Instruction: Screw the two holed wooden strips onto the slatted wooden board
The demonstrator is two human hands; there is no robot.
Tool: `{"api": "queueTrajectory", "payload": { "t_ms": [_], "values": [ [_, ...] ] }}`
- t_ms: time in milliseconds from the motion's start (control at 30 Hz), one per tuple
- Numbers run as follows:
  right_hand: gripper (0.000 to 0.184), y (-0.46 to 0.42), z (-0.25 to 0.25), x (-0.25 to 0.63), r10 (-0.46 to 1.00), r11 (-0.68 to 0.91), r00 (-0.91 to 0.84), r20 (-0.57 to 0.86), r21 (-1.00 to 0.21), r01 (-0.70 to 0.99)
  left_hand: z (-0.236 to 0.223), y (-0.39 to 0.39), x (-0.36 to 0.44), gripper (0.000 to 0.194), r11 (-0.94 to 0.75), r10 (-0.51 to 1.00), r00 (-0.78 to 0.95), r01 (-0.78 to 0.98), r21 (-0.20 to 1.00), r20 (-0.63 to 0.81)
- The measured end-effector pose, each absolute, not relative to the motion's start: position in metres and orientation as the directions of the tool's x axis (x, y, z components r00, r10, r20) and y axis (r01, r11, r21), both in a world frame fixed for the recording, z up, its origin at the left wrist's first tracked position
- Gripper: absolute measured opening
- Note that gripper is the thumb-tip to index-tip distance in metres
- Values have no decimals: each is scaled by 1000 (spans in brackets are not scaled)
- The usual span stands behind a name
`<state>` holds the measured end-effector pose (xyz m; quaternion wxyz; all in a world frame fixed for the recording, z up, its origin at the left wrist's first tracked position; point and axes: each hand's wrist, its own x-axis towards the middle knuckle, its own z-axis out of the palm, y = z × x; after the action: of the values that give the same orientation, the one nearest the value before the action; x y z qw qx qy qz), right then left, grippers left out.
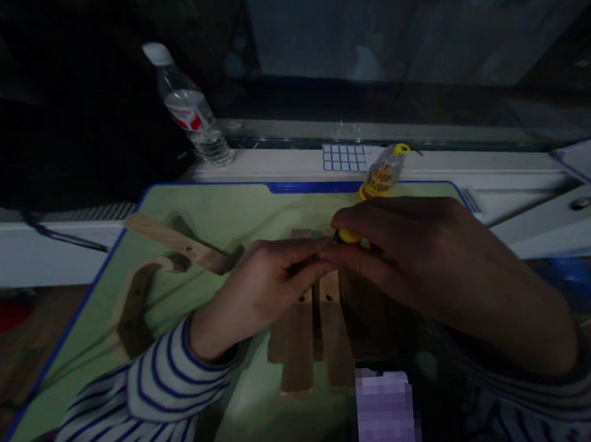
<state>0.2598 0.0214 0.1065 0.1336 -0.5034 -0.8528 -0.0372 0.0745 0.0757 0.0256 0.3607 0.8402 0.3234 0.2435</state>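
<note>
My right hand (408, 254) is closed around a short yellow-and-black screwdriver (348, 236), of which only part of the handle shows between thumb and fingers. Meeting it from the left, my left hand (269, 286) has its thumb and forefinger pinched together; whatever lies between them is hidden. Both hands are above a wooden piece made of slats, with a left slat (297, 347) and a right slat (337, 345) toward me. Dark holes show in these slats just below my fingers. My hands cover the far part of the piece.
On the left of the green table (194, 204) lie a straight wooden bar (176, 241) and a curved wooden part (130, 298). A water bottle (192, 117) stands on the sill (272, 159). At the table's back edge is a yellow-topped clear packet (385, 172), near a blue-gridded sheet (344, 158).
</note>
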Motion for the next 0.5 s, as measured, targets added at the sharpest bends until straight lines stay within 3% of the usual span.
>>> {"api": "queueTrajectory", "payload": {
  "t_ms": [267,500],
  "values": [
    [16,22,105,261,840,485,-461,285,-16,874,26,75,76,20,-549,745,640,429,717,188],
    [21,21,105,259,846,478,-447,291,-39,878,26,76,75,21,-559,724,661,396,729,197]
  ]
}}
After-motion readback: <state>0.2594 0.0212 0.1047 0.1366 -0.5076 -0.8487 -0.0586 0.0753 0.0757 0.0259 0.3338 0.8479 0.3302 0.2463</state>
